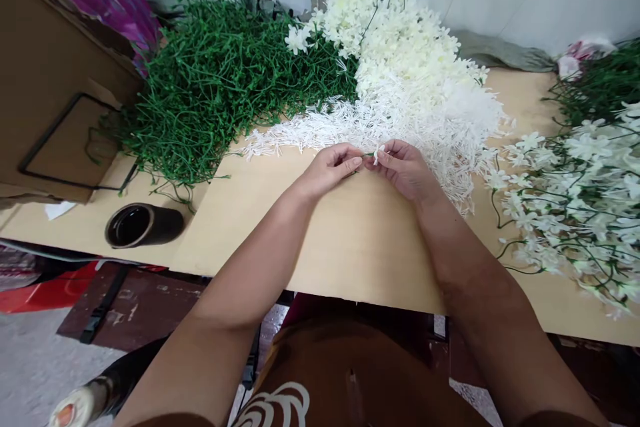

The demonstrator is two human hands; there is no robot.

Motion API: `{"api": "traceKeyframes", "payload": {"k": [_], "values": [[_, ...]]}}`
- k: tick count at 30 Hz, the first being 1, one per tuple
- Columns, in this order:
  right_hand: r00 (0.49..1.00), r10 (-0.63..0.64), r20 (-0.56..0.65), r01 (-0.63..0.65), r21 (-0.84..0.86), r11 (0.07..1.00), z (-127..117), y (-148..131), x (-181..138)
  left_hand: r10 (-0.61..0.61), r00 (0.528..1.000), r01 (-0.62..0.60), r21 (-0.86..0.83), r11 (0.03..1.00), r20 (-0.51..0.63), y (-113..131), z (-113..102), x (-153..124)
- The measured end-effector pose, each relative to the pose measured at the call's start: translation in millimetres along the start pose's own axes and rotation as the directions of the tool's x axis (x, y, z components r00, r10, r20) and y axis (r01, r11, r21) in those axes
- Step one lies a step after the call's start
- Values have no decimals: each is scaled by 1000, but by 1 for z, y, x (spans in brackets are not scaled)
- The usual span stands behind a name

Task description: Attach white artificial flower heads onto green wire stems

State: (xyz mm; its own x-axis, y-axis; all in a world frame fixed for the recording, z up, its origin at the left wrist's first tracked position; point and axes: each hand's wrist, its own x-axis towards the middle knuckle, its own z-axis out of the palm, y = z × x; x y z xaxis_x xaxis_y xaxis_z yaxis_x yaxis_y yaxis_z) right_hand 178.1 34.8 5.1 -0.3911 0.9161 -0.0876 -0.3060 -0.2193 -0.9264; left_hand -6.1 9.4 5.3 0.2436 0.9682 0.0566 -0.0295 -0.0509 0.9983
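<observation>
My left hand and my right hand meet above the middle of the wooden table, fingertips pinched together. Between them they hold a thin green stem with a small white flower piece at my right fingertips. Just beyond the hands lies a spread of white spiky plastic pieces. Behind that is a heap of white flower heads. A big pile of green plastic stems lies to the left of the white heaps.
Finished stems with white flowers lie at the right. A dark cup lies on its side at the table's left front edge. A cardboard box stands at the far left. White tiled wall behind.
</observation>
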Motion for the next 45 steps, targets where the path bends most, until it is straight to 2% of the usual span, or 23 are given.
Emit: {"api": "traceKeyframes", "payload": {"k": [4,10,13,16,19,24,28,31,34,36,38,40,42,45], "values": [[997,-49,-55,51,37,998,-5,-10,-2,-12,998,12,3,1000,-68,-1,-3,1],[986,-97,-138,108,74,991,-14,-26,-13,-53,995,56,36,998,-85,-1,-3,4],[989,-70,-130,74,30,997,-17,-27,-26,-36,996,39,26,999,-83,-1,0,4],[992,-12,-124,10,-22,1000,-14,-24,-38,-24,1000,24,8,1000,-21,1,2,2],[984,11,-179,-12,-7,1000,-7,-23,-46,-36,998,36,1,999,59,2,2,1],[967,63,-249,-73,-33,997,2,-22,-53,10,995,0,-108,994,95,-3,1,0],[965,90,-245,-148,-227,963,3,-20,-65,-17,990,12,38,999,142,1,9,-2],[980,163,-116,-200,-521,830,-3,-30,-78,-44,982,13,164,986,185,6,14,-4],[977,214,19,-101,-837,537,-12,-55,-83,-63,980,18,235,972,187,8,16,-4],[992,120,36,-11,-929,370,-17,-74,-76,-75,980,22,271,962,184,9,16,-4],[1000,-27,2,9,-961,278,-20,-90,-57,-73,979,10,314,949,190,9,16,-4],[981,-187,-59,-17,-975,222,-19,-100,-31,-64,978,-11,362,932,196,8,16,-3],[954,-278,-111,-73,-987,143,-16,-102,0,-60,979,-24,403,915,194,7,16,-2],[943,-316,-106,-139,-987,-84,-9,-95,41,-57,981,-31,438,899,186,3,16,0]]}}
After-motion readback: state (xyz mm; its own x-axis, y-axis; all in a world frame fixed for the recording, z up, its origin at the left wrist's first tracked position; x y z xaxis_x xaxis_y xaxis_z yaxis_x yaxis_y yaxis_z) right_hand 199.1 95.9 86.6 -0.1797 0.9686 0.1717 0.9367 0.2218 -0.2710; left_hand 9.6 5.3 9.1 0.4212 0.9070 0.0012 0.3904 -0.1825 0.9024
